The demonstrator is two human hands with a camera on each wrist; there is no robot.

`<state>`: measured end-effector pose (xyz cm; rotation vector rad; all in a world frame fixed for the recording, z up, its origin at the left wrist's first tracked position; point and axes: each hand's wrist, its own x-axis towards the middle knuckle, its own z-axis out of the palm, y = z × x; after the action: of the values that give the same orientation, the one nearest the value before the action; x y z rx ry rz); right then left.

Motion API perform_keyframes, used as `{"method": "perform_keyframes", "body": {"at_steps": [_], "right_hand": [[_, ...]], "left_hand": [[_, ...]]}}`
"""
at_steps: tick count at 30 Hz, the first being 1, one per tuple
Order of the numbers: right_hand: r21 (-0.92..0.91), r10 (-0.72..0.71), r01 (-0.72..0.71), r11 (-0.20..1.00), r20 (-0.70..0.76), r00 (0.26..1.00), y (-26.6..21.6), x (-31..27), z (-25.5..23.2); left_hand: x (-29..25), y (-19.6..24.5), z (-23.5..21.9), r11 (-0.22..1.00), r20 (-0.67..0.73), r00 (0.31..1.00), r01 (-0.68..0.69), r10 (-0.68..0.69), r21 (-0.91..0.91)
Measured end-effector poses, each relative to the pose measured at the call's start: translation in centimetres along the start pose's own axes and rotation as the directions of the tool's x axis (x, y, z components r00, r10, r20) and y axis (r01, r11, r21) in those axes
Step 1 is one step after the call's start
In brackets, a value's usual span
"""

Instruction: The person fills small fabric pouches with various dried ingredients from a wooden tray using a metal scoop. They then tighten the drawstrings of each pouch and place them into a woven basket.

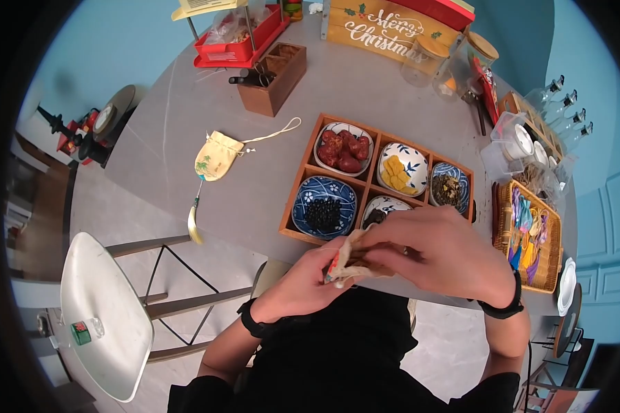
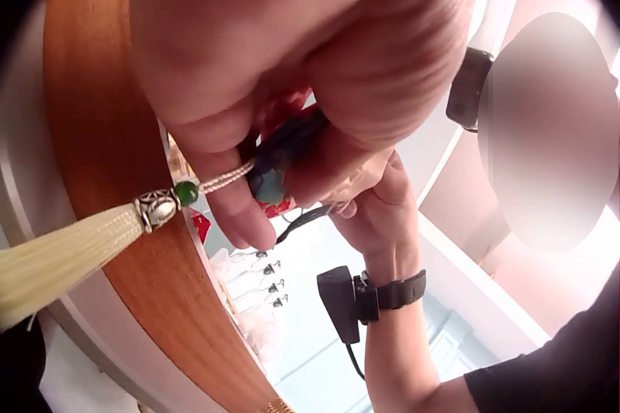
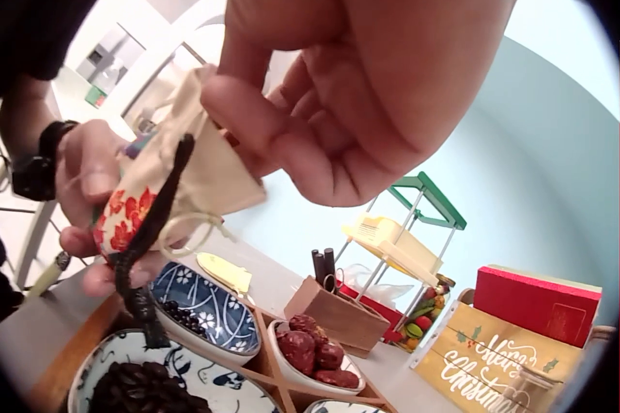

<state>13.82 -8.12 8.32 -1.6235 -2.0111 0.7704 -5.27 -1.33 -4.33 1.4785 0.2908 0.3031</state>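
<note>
My left hand (image 1: 308,281) grips a cream cloth pouch (image 3: 184,166) with red flowers. In the left wrist view a pale yellow tassel (image 2: 73,258) with a green bead (image 2: 186,192) hangs from it. My right hand (image 1: 437,251) has its curled fingers at the open mouth, thumb and fingertips pinching there; the pouch's inside is hidden. A dark twisted strip (image 3: 155,248) overlaps the pouch. Just beyond stands a divided wooden tray (image 1: 287,224) of bowls: red dates (image 1: 343,150), yellow chunks (image 1: 397,173), dried leaves (image 1: 446,190), black beans (image 1: 322,215) and dark bits (image 1: 375,217).
Another tasselled pouch (image 1: 219,157) lies on the grey table (image 1: 158,124), left of the tray. A wicker basket (image 1: 550,255) of coloured tassels stands right. Behind are a wooden box (image 1: 275,89), red stand (image 1: 238,49), jars (image 1: 424,65) and a Christmas box (image 1: 365,27). A white chair (image 1: 110,296) is left.
</note>
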Motion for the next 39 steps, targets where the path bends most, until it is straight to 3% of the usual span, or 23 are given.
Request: {"method": "perform_keyframes", "body": {"at_steps": [4,6,8,12,18,20,25,27,29,31,34,35,36,39], "right_hand": [[-0.021,0.050,-0.048,0.999,0.067,0.996,0.2,-0.9,-0.8],[-0.188,0.029,-0.019,0.982,0.046,0.999,0.3,-0.8,-0.2],[-0.243,-0.015,0.019,0.970,0.018,1.000,0.4,-0.8,0.6],[-0.332,-0.044,0.039,0.943,-0.008,0.999,0.0,-0.7,1.7],[-0.354,-0.029,0.026,0.935,-0.002,1.000,-0.7,-0.9,1.7],[-0.336,-0.043,0.043,0.941,0.008,0.999,-0.4,-0.7,2.3],[-0.279,-0.142,0.146,0.949,0.033,0.989,0.7,-0.6,1.5],[-0.039,0.042,-0.045,0.998,-0.078,0.996,1.4,-0.3,-0.8],[-0.168,0.130,-0.176,0.970,-0.255,0.958,5.3,1.3,-1.2],[-0.443,0.123,-0.208,0.872,-0.213,0.969,9.2,2.5,-0.8],[-0.554,0.019,-0.107,0.826,-0.163,0.987,12.5,3.7,0.4],[-0.553,0.017,-0.104,0.827,-0.160,0.987,13.0,3.8,0.5],[-0.560,0.076,-0.136,0.817,-0.130,0.989,13.4,4.0,0.5],[-0.555,0.196,-0.216,0.803,-0.096,0.976,14.1,4.0,0.2]], "left_hand": [[-0.3,-0.9,0.7,0.994,-0.068,0.997,-0.048,0.042,-0.097],[-0.1,-1.1,1.1,0.985,-0.063,0.998,-0.038,0.028,-0.167],[-0.1,-1.1,1.5,0.998,-0.084,0.995,-0.065,0.063,-0.022],[-0.1,-1.5,1.7,0.998,-0.080,0.996,-0.039,0.034,-0.056],[-0.1,0.6,1.8,0.996,-0.096,0.994,0.062,-0.056,0.058],[0.0,0.8,2.1,0.979,-0.112,0.993,-0.006,0.029,0.203],[-0.2,-1.4,2.0,1.000,-0.095,0.995,0.009,-0.010,-0.006],[-0.4,-2.0,1.8,0.995,-0.126,0.992,0.020,-0.031,-0.095],[-0.4,-1.9,1.2,0.979,-0.085,0.996,-0.007,-0.010,-0.203],[-0.6,-0.9,1.2,0.983,-0.114,0.993,-0.012,-0.009,-0.183],[-0.9,-1.2,1.2,0.984,-0.145,0.989,-0.009,-0.017,-0.177],[-1.0,-2.0,0.9,0.992,-0.081,0.996,0.031,-0.041,-0.123],[-1.1,-2.4,0.6,0.996,-0.019,0.997,0.067,-0.069,-0.065],[-1.5,-2.6,0.6,0.998,-0.038,0.998,0.049,-0.050,-0.030]]}}
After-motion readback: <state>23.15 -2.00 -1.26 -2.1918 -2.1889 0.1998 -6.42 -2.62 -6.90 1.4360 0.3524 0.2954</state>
